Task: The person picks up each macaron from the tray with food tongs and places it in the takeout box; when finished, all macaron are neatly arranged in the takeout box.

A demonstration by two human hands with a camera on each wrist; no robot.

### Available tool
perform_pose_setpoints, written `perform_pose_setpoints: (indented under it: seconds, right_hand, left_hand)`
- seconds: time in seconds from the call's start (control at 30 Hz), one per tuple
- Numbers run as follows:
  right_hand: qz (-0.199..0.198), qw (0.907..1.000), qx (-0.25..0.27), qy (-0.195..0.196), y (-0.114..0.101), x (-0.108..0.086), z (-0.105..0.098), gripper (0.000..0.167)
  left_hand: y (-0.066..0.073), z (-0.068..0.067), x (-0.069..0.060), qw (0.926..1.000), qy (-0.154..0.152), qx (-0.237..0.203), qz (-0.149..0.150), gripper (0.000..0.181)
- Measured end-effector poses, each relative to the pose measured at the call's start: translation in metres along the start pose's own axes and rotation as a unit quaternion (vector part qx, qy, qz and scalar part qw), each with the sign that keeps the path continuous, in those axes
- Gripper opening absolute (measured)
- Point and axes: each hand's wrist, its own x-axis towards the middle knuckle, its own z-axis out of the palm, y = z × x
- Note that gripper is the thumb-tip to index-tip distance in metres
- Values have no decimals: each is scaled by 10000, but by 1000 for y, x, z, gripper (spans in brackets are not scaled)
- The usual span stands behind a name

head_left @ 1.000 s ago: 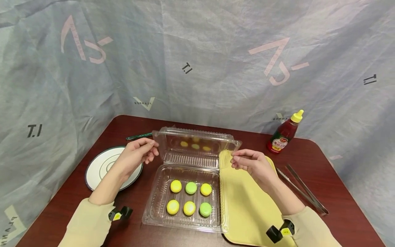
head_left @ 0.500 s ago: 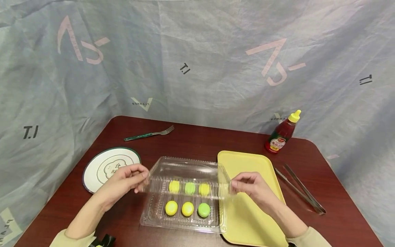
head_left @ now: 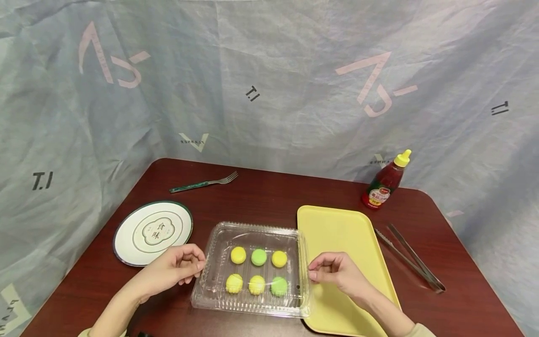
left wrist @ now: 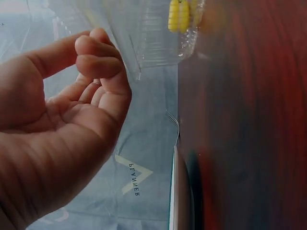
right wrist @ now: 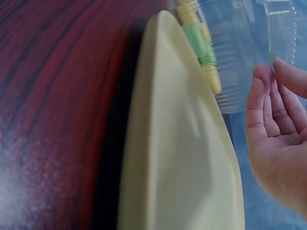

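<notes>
A clear plastic clamshell container holds several yellow and green macarons in two rows. Its hinged lid lies over the base in the head view; whether its rim sits fully down I cannot tell. At the left side of the lid, my left hand pinches the edge between thumb and fingers. My right hand does the same at the right edge, above the yellow tray. In the left wrist view, the bent fingers hide part of the lid edge.
Left of the container lies a white plate with a dark green rim. Behind it is a fork. Metal tongs lie right of the tray, and a red sauce bottle with a yellow cap stands behind.
The lid has swung from upright at the back, forward and down over the macarons. Both hands came down and nearer with it, and the fork behind came into full view.
</notes>
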Motion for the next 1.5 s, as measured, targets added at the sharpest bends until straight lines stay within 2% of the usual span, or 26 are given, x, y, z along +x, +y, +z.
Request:
perform_pose_setpoints:
  seconds: [0.2,0.57,0.83,1.03,1.17,1.3,1.5]
  right_hand:
    - [-30,9999,-99,-53,4,-1,2,19]
    - [151,9996,-208,152,6,-4,6,23]
    - [79,9988,-407,270,7,-6,9,20]
    - [-78,9980,-562,272,3,-9,14,17]
    - [64,9992,-395,98,0,-13,14,24]
    - [236,9994,-200,-177,-3,-18,12,32]
    - [270,9970,215,-696,-4,-25,13,55]
  left_hand:
    - [-3,1,-1,10000,-52,60,42,12]
    - [-9,2,1,9999,-55,-158,-27,14]
    - [-12,1,2,9997,-124,-220,19,14]
    - [-12,0,0,9996,-182,-175,-81,15]
    - [-13,-2,-2,9991,-380,-149,-67,17]
    - [-15,-6,-6,9965,-772,-327,71,22]
    - [-18,-11,-12,9847,-1476,-862,327,41]
